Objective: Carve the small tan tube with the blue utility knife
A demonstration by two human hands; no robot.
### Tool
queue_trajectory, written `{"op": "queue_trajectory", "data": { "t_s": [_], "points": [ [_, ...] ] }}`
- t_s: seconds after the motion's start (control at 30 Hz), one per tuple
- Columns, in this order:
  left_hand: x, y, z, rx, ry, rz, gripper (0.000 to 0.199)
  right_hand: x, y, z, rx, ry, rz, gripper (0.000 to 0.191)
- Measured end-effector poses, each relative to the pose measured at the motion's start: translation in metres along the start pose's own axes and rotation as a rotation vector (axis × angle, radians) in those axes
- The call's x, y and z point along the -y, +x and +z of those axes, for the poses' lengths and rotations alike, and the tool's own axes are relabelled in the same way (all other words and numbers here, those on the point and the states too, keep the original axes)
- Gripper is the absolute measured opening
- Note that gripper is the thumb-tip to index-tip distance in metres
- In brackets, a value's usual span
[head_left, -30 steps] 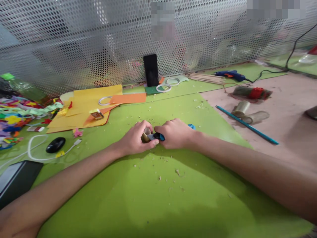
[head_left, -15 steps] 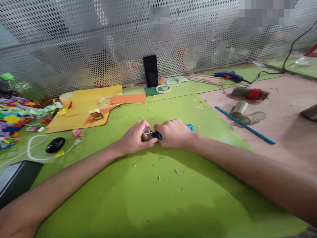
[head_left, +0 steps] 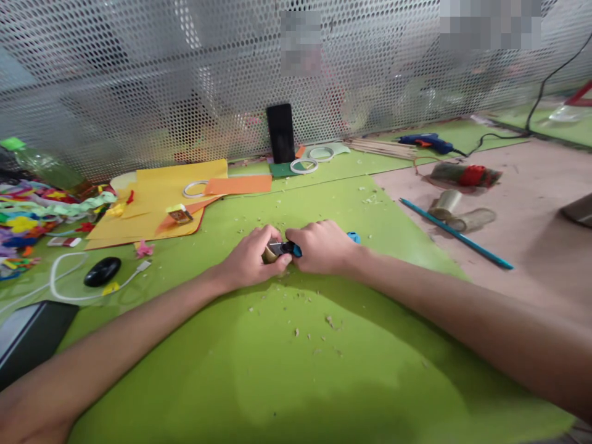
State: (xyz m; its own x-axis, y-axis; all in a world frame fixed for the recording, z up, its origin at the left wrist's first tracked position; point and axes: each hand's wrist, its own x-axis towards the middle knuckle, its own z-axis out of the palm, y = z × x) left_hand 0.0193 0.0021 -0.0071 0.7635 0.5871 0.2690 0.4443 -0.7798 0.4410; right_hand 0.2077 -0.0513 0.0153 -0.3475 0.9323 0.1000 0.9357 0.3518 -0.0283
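Note:
My left hand (head_left: 251, 258) is closed round a small brownish piece (head_left: 269, 254), mostly hidden by the fingers. My right hand (head_left: 321, 248) grips a blue-and-black cutter (head_left: 296, 250), whose handle end shows again behind the wrist. The cutter's grey blade part (head_left: 279, 248) lies against the brownish piece between the two hands. Small shavings (head_left: 329, 320) are scattered on the green table (head_left: 222, 376) in front of and behind the hands.
A phone (head_left: 281, 132) stands against the mesh screen. Yellow paper (head_left: 157, 191), a black mouse (head_left: 102, 271) and a cable are at left. At right are a blue stick (head_left: 456, 233), cut cylinders (head_left: 472, 219), a red-wrapped roll (head_left: 466, 176) and a glue gun (head_left: 428, 142).
The right hand and cutter have shifted very slightly left toward the left hand. The left hand keeps its hold on the brownish piece.

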Motion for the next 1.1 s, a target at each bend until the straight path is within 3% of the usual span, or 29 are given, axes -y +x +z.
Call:
{"op": "queue_trajectory", "data": {
  "t_s": [0.27, 0.5, 1.1],
  "points": [
    [-0.0019, 0.0001, -0.0021, 0.036, -0.058, -0.037, 0.051, -0.004, -0.0034, -0.0023, 0.052, 0.038, -0.067, 0.032],
    [-0.0023, -0.0012, -0.0007, -0.051, 0.063, 0.024, 0.044, -0.0046, -0.0044, -0.0025, 0.077, 0.009, -0.079, 0.029],
    [0.0021, -0.0001, -0.0012, 0.014, 0.004, 0.018, 0.037, 0.001, -0.005, -0.0024, 0.062, 0.0, -0.022, 0.029]
  ]
}}
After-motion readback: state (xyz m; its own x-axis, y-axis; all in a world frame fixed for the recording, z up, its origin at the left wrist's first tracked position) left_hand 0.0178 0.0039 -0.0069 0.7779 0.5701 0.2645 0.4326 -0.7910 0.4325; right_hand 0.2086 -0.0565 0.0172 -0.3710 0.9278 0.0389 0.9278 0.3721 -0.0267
